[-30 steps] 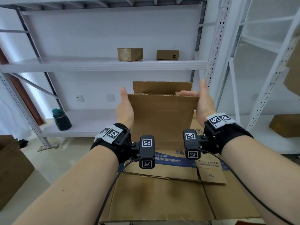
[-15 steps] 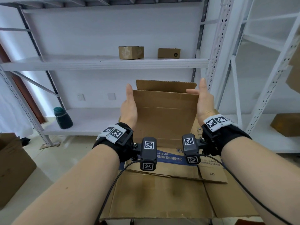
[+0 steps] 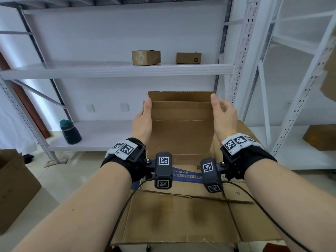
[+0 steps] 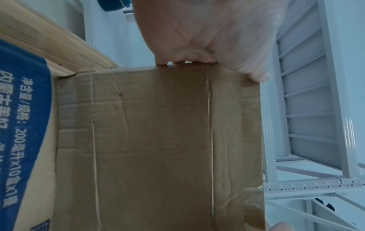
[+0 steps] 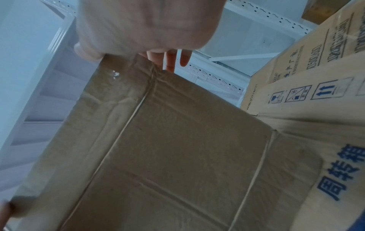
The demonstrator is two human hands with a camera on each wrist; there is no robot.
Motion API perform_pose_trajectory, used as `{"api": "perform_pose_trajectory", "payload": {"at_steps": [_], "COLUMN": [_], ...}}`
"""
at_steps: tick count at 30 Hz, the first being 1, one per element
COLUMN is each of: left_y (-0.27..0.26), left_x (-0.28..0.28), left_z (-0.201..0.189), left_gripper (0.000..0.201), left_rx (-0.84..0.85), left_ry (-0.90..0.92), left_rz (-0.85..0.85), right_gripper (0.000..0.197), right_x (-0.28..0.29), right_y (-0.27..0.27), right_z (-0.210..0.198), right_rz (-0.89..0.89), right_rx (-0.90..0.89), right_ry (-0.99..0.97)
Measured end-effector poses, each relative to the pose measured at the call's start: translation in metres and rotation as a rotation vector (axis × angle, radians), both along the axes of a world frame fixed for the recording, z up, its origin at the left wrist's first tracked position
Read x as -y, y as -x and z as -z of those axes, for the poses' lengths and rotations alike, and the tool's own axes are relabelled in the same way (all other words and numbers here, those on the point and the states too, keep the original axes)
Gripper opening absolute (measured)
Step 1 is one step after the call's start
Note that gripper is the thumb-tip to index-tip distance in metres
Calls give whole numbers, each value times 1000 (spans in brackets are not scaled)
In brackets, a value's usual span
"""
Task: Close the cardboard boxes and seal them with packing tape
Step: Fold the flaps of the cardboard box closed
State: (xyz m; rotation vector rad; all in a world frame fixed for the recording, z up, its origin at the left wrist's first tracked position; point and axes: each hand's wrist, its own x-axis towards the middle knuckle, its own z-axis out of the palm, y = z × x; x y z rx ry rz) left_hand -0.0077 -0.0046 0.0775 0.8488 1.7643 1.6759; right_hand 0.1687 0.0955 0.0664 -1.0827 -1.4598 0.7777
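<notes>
Over the last second the small cardboard box (image 3: 181, 128) has turned in the hands: earlier its near wall and the flaps stood high with the right fingers hooked over the top edge, and now the box shows its near face lower, with the far flap (image 3: 180, 96) standing just above it. The left hand has slid from flat beside the box to a grip on the left edge. Judging by this, the person is squaring the box up on the large printed carton (image 3: 190, 211) so that the flaps can be folded shut; nothing is closed yet and no tape is in view.

The left hand (image 3: 142, 122) stands upright at the left edge of the box, thumb on the near face and fingers wrapped behind it. The left wrist view shows the fingertips (image 4: 178, 61) curled over the cardboard edge, so this hand grasps the box. The right hand (image 3: 224, 117) is at the upper right corner, its thumb tip against the corner where near wall and far flap meet. Its other fingers are loosely bent out to the right; the right wrist view shows them clear of the cardboard, so the hand steadies the box without clasping it.

The box stands on the far part of the large carton, in front of the white metal shelving (image 3: 116, 70).
</notes>
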Motion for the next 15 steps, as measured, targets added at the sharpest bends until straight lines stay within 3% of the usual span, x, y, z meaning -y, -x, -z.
{"api": "perform_pose_trajectory", "payload": {"at_steps": [4, 7, 15], "left_y": [3, 4, 6], "left_x": [-5, -7, -12], "left_z": [5, 11, 15], "left_gripper": [51, 50, 42], "left_rx": [20, 19, 7], "left_ry": [-26, -45, -70], "left_rz": [2, -4, -44], "right_gripper": [64, 67, 45], "right_x": [-4, -7, -9], "right_y": [2, 4, 8], "right_z": [5, 8, 7], "right_rz": [-26, -12, -13], "right_rx": [3, 5, 45], "right_ry": [24, 55, 35]}}
